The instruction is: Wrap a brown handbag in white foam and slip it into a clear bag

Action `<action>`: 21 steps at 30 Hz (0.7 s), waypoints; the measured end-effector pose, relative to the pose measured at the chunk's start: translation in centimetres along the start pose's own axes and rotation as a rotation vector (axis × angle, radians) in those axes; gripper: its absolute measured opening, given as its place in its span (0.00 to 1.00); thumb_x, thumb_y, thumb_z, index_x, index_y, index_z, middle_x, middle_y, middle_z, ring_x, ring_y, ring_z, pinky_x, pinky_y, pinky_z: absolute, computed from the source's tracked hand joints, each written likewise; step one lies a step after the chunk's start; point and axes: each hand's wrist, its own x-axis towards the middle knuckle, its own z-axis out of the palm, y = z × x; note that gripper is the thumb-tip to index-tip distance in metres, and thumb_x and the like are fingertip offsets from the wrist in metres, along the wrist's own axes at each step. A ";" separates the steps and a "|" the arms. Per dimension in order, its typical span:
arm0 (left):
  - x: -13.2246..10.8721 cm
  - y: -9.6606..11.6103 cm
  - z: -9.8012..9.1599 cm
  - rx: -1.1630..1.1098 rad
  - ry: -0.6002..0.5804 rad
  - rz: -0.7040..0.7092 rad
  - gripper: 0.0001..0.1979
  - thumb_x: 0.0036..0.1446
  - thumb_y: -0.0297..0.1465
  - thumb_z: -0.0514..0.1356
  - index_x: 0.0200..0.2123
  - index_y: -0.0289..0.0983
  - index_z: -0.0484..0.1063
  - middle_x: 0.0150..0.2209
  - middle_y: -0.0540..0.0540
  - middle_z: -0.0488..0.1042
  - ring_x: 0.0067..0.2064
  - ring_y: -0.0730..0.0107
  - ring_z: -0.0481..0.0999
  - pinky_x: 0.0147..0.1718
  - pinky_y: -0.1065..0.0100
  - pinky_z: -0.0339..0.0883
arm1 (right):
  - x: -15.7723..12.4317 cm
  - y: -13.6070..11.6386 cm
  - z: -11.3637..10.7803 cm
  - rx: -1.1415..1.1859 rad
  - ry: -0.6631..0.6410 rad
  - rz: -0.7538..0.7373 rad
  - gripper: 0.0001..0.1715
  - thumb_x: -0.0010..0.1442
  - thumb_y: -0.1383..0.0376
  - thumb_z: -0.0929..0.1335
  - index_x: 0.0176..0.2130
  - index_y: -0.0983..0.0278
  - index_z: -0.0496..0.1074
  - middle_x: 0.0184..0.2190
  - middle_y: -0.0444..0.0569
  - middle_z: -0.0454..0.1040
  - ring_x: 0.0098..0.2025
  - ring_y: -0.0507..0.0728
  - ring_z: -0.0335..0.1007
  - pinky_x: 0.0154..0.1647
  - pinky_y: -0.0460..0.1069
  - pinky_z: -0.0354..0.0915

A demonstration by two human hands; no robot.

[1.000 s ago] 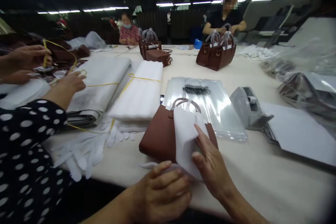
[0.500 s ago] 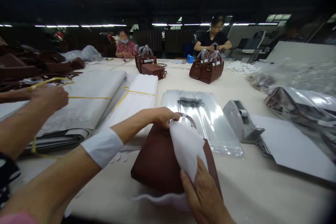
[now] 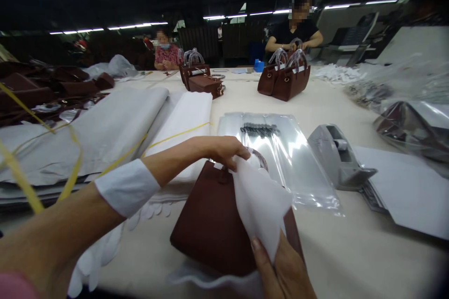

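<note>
While the left hand (image 3: 229, 152) seems to pinch the top of a white sheet (image 3: 257, 196) over a brown bag (image 3: 210, 229) on the table (image 3: 336, 247), the right hand (image 3: 286, 268) pinches the sheet's lower end.

We have one handbag (image 3: 210, 224) at the near middle of the table (image 3: 343, 238), a cloth (image 3: 259, 196) over its right part. Our left hand (image 3: 224, 149) is at its top, our right hand (image 3: 284, 271) nearer, on the cloth. Beyond the bag lie sleeves (image 3: 305, 182); right of them, a tape dispenser (image 3: 331, 159), then papers (image 3: 407, 191). Stacked sheets (image 3: 112, 117) lie left. Far off, a person (image 3: 296, 30) is behind two bags (image 3: 287, 81).
</note>
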 end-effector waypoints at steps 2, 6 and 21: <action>0.2 0.5 1.1 0.136 0.212 -0.038 0.04 0.47 0.27 0.59 0.30 0.37 0.67 0.27 0.52 0.69 0.27 0.73 0.66 0.26 0.73 0.54 | 0.1 0.1 -0.1 0.001 -0.012 -0.036 0.34 0.59 0.74 0.58 0.63 0.68 0.45 0.56 0.57 0.60 0.58 0.62 0.55 0.50 0.54 0.67; -0.8 1.4 4.4 0.302 0.475 -0.107 0.09 0.56 0.31 0.51 0.26 0.34 0.65 0.24 0.47 0.67 0.26 0.70 0.65 0.28 0.69 0.56 | 0.0 -0.6 0.1 -0.042 -0.126 -0.107 0.34 0.56 0.74 0.56 0.62 0.69 0.47 0.61 0.60 0.47 0.61 0.68 0.45 0.52 0.61 0.61; -16.7 11.9 14.1 -0.050 0.778 -0.353 0.19 0.49 0.43 0.62 0.37 0.34 0.69 0.60 0.34 0.51 0.61 0.45 0.49 0.56 0.48 0.51 | 3.7 -4.1 2.0 -0.126 -0.200 -0.195 0.27 0.57 0.68 0.57 0.55 0.75 0.62 0.56 0.65 0.57 0.59 0.70 0.50 0.53 0.65 0.59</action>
